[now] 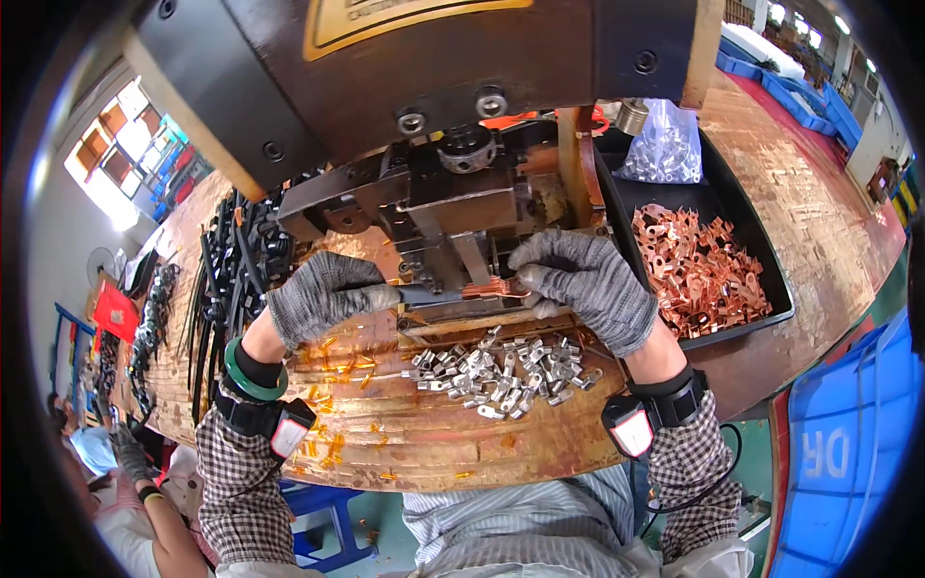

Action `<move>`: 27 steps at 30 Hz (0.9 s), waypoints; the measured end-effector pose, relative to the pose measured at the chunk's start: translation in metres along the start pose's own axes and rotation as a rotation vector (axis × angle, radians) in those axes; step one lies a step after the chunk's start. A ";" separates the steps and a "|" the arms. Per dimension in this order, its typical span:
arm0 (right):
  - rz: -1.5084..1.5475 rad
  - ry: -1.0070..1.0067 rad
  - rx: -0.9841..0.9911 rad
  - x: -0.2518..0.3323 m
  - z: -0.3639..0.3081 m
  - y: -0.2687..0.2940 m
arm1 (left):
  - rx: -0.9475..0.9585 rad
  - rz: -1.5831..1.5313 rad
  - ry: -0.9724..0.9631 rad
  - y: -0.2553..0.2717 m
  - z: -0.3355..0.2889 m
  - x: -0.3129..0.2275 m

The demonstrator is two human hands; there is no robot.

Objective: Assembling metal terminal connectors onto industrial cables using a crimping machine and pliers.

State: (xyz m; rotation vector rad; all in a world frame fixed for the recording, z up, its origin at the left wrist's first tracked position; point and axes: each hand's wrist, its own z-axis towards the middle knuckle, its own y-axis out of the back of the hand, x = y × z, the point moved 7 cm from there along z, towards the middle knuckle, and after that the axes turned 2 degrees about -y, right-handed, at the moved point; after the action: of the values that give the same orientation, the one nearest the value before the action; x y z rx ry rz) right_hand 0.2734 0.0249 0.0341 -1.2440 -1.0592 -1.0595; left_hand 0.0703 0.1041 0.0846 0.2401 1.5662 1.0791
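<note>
Where the workroom runs back past a bright, paned window (114,135) on the left, a long, worn wooden table (434,453) fills the foreground, its brown top scuffed and strewn with small amber slivers (332,448). On it stands a heavy, dark steel press (462,149), with a black plastic tray (718,193) of copper-coloured lugs (699,279) to the right and a heap of silver metal lugs (506,374) just in front. Both hands wear grey knit gloves and stand apart: the left hand (335,297) brings its fingertips to a dark bluish-grey strip (430,295), though whether it grips that I cannot tell, while the right hand (586,284) pinches the outer end of a thin copper-coloured metal piece (489,288) beneath the ram. Good work here, I judge, means seating that piece flat and square, steadying it by its end alone, and keeping every fingertip outside the closing gap.
</note>
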 end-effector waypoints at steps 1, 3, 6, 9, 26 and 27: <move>0.010 0.003 -0.007 0.000 0.002 0.001 | 0.011 0.006 0.000 0.001 0.000 -0.002; 0.038 -0.017 0.012 -0.004 0.006 0.002 | 0.051 0.019 0.097 0.001 0.004 -0.002; 0.076 -0.042 0.025 -0.004 0.003 0.001 | 0.124 0.011 0.179 -0.005 0.002 -0.010; 0.050 0.003 0.056 -0.002 -0.007 0.000 | 0.147 -0.006 0.201 -0.015 -0.007 -0.015; -0.219 0.003 0.151 -0.002 -0.061 -0.020 | 0.158 -0.140 0.157 -0.083 -0.033 -0.003; -0.141 -0.065 0.146 -0.009 -0.061 -0.022 | 0.116 -0.084 0.089 -0.083 -0.035 -0.008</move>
State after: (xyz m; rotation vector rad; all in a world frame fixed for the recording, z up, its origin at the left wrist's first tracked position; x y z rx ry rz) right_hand 0.2516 -0.0367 0.0276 -1.1051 -1.2667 -1.0342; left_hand 0.0745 0.0354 0.0261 0.2050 1.7057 0.9462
